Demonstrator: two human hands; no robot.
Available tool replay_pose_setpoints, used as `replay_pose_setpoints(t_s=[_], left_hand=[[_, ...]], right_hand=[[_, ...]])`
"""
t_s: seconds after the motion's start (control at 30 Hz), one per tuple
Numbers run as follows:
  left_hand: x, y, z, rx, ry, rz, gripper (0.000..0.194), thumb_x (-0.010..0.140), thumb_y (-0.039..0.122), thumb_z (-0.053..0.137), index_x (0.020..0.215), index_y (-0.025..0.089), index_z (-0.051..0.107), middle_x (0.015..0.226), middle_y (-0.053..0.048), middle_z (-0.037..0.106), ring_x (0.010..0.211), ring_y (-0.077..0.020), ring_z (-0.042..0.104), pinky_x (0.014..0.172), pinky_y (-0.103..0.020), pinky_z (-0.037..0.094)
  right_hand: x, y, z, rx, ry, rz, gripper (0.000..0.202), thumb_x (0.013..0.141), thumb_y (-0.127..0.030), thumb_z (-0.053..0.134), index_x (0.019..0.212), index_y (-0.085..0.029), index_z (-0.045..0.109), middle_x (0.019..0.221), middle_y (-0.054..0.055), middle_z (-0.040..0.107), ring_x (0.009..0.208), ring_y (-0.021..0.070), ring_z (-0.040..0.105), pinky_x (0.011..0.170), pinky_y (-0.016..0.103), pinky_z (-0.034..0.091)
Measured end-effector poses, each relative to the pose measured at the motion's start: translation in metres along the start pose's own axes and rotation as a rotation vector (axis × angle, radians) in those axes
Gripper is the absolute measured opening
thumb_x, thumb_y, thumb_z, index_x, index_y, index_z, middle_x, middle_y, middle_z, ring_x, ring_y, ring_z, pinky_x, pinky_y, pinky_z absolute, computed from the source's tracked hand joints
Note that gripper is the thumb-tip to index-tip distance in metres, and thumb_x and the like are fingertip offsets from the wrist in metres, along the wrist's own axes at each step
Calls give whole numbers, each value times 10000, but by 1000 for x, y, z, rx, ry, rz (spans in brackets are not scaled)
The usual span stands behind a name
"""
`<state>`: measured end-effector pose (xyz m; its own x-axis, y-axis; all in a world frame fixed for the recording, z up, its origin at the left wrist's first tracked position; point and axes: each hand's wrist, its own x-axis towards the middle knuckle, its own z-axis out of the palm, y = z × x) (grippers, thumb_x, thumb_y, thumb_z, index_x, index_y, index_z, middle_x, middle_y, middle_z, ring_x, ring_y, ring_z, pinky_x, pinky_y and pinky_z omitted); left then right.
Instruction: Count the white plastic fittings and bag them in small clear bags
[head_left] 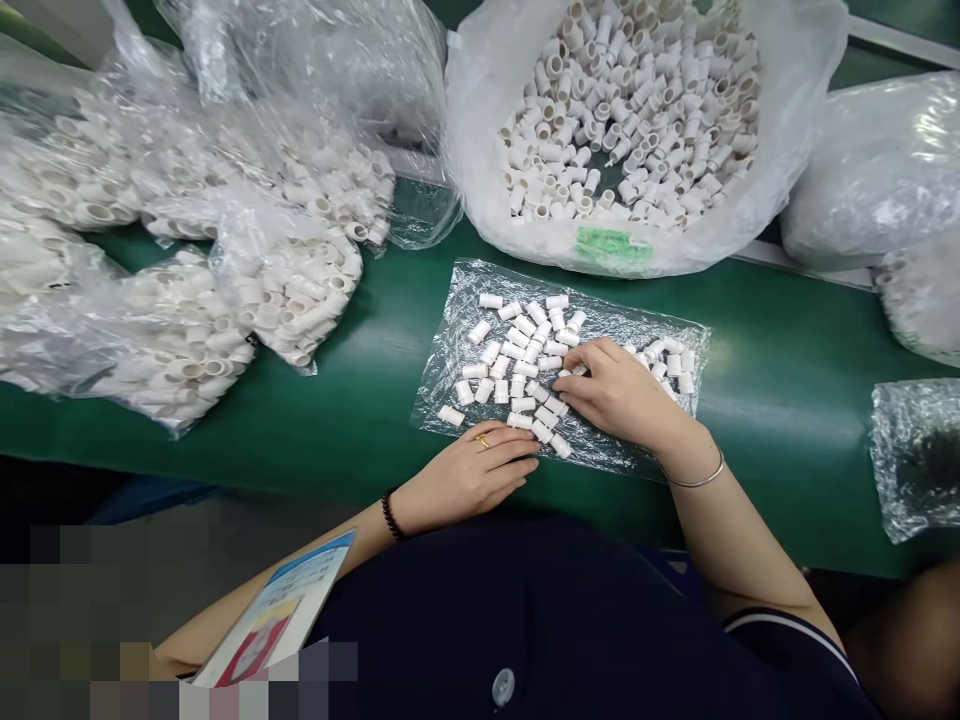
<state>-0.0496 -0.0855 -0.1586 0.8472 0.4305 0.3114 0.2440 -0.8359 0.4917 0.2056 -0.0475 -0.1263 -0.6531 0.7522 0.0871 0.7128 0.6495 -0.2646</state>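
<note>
Many short white plastic fittings (517, 338) lie scattered on a flat clear plastic bag (442, 375) on the green table. My left hand (480, 465), with a ring and a dark beaded bracelet, rests at the bag's near edge. Its fingers are stretched out beside the lowest fittings, holding nothing. My right hand (611, 390), with a silver bangle, is over the middle of the bag. Its fingers are bent with the tips at the fittings' right side; whether a piece is between them is hidden. More fittings lie right of this hand.
A large open white bag (517, 235) full of fittings stands at the back. Filled clear bags (300, 290) crowd the left. Other bags (885, 170) and a flat plastic packet (915, 455) are at right. The green table (780, 400) ends near my body.
</note>
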Motion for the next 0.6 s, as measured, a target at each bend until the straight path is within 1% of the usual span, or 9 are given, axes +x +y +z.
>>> replay_pose_setpoints(t_s=[0.17, 0.27, 0.33, 0.37, 0.47, 0.53, 0.6], left_hand=[[1, -1, -1, 8, 21, 11, 192, 947, 181, 551, 1123, 150, 621, 1157, -80, 709, 1150, -197, 624, 1007, -369, 472], [1, -1, -1, 4, 18, 17, 192, 943, 178, 557, 1122, 148, 621, 1157, -79, 708, 1153, -199, 621, 1008, -373, 470], [1, -1, -1, 2, 12, 24, 190, 942, 176, 557, 1118, 151, 622, 1170, -81, 702, 1167, -201, 611, 1015, -377, 466], [1, -1, -1, 3, 13, 27, 188, 940, 175, 559, 1115, 150, 623, 1172, -82, 701, 1170, -202, 608, 1018, -379, 465], [1, -1, -1, 13, 29, 30, 184, 936, 171, 564, 1107, 147, 624, 1160, -81, 704, 1163, -202, 611, 1017, -384, 469], [1, -1, 0, 14, 34, 31, 184, 937, 168, 557, 1106, 151, 626, 1160, -83, 704, 1166, -201, 609, 1017, -385, 472], [1, 0, 0, 8, 33, 31, 180, 938, 168, 552, 1100, 154, 628, 1170, -84, 701, 1173, -203, 606, 1016, -385, 476]], right_hand=[[-15, 12, -4, -59, 24, 72, 163, 964, -223, 512, 934, -168, 662, 981, 106, 598, 895, 223, 487, 773, 366, 437], [-24, 9, -8, -94, 80, 99, 135, 951, -223, 534, 951, -175, 660, 1014, 110, 608, 907, 232, 504, 782, 385, 427], [-24, 1, -10, -51, 99, 54, 131, 948, -228, 544, 990, -181, 659, 1052, 109, 613, 937, 233, 515, 795, 384, 423], [-22, -4, -9, -20, 88, 14, 137, 950, -228, 541, 1009, -184, 657, 1062, 105, 615, 950, 230, 517, 799, 378, 422], [-13, -19, -6, 19, 16, -104, 156, 957, -203, 514, 1021, -192, 656, 1063, 92, 619, 968, 225, 515, 799, 361, 413], [-8, -24, -3, 4, -17, -131, 164, 958, -191, 501, 1012, -195, 656, 1057, 87, 621, 966, 227, 510, 795, 360, 404], [-9, -22, -2, -5, -28, -110, 171, 958, -181, 493, 1018, -193, 652, 1040, 83, 623, 948, 223, 509, 787, 357, 399]])
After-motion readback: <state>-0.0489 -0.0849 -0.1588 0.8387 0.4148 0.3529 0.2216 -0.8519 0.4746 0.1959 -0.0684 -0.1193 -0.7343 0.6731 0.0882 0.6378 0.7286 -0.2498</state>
